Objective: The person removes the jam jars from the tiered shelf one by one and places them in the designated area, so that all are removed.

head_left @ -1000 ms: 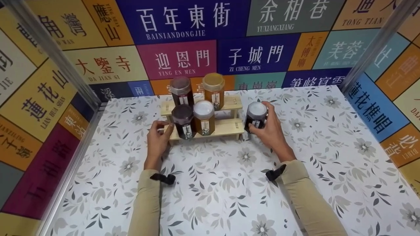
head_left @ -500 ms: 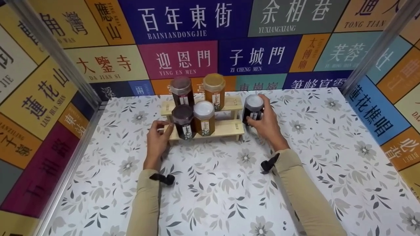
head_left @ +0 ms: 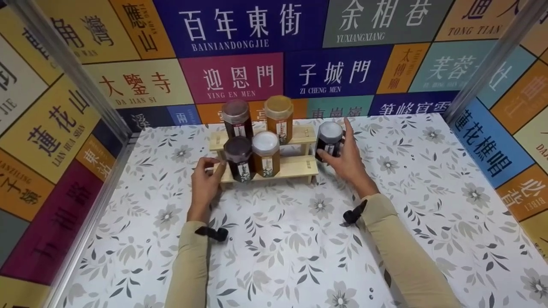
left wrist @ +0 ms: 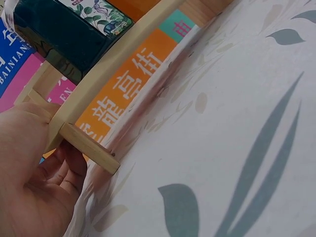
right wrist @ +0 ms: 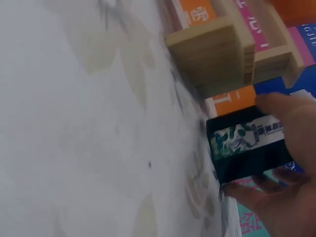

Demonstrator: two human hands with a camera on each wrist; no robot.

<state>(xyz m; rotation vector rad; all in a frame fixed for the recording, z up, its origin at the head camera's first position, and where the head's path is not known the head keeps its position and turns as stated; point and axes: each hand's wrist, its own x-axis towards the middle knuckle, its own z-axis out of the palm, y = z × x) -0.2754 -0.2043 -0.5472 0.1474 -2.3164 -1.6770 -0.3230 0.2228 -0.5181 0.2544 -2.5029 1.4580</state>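
My left hand (head_left: 205, 184) grips the left end of a two-step wooden rack (head_left: 295, 167); in the left wrist view, fingers (left wrist: 69, 168) curl below its shelf. My right hand (head_left: 351, 162) is around a dark hexagonal jar (head_left: 330, 133) with a pale lid, standing on the table just right of the rack. The thumb lies across its front and the index finger points up beside the lid. On the lower step sit a dark-lidded jar (head_left: 239, 156) and a white-lidded amber jar (head_left: 266, 154). Behind them, the upper step bears a dark jar (head_left: 236, 117) and a yellow-lidded jar (head_left: 279, 117).
A white table (head_left: 274, 239) with a grey leaf-and-flower pattern lies beneath everything. Behind it rises a wall (head_left: 239, 77) of coloured panels with Chinese lettering. Metal posts (head_left: 483, 60) stand at the corners, and similar panels flank both sides.
My right hand has shifted the dark jar slightly leftward and back, closer to the rack. Its index finger has lifted away from the lid. My left hand has stayed at the rack's end.
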